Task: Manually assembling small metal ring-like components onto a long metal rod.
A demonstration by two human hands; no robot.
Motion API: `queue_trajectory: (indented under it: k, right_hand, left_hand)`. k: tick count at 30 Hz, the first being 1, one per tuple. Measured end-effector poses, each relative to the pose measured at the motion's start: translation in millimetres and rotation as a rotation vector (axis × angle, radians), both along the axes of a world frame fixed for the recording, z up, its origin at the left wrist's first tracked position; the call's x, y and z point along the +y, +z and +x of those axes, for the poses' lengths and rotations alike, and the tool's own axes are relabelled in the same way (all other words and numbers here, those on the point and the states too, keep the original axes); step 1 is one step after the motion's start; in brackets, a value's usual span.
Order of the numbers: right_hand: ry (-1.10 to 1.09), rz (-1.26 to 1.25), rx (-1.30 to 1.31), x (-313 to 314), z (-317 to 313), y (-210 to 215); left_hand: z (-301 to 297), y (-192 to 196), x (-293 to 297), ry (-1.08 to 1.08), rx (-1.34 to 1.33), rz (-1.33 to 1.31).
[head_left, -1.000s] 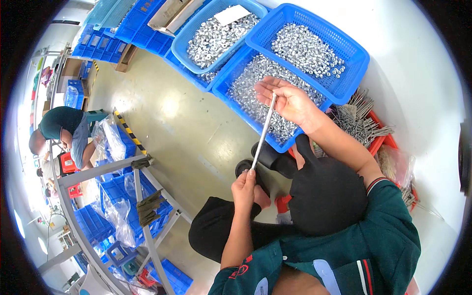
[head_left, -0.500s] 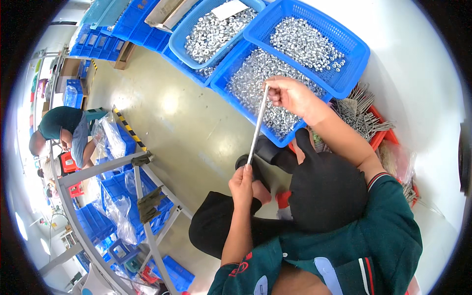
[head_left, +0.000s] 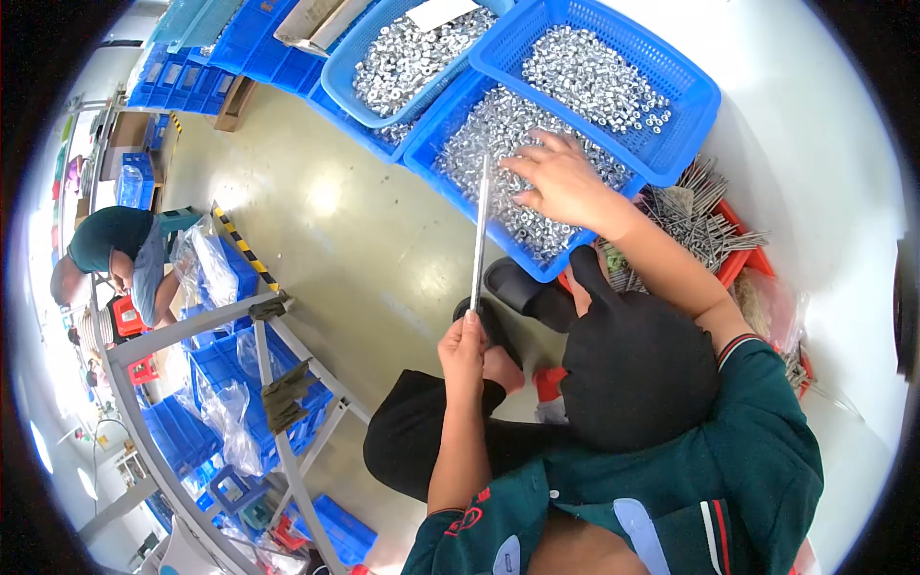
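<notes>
Meanwhile, left hand [head_left: 467, 347] grips one metal rod [head_left: 479, 230]; right hand [head_left: 563, 182] rests spread on nuts among three blue baskets [head_left: 682, 134].

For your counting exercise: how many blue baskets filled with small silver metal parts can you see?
3: one far basket at the top, one right basket, and one near basket under the right hand. Others may be hidden.

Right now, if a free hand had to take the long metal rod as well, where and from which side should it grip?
Probably the upper half of the metal rod, from the right. It stands nearly upright over the blue basket, the left hand pinches only its bottom end, and the right hand lies on the silver nuts just beside it.
</notes>
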State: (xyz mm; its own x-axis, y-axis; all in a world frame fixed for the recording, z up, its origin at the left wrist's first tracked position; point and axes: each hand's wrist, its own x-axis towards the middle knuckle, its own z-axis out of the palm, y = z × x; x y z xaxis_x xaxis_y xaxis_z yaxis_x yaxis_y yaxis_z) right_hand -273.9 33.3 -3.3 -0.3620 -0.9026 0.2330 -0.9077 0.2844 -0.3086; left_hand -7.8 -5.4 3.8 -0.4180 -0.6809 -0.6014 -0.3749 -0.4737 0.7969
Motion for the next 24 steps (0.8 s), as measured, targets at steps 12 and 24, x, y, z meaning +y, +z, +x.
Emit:
queue_trajectory:
  k: [12,24]
  right_hand:
    - [0.099,0.249,-0.168,4.1,20.2,-32.8]
    - [-0.086,-0.102,-0.917,-5.6,-4.8,-56.3]
  left_hand:
    - [3.8,-4.0,-0.4,-0.021,0.021,-0.094]
    - [2.5,-4.8,0.6,-0.055,-0.015,-0.105]
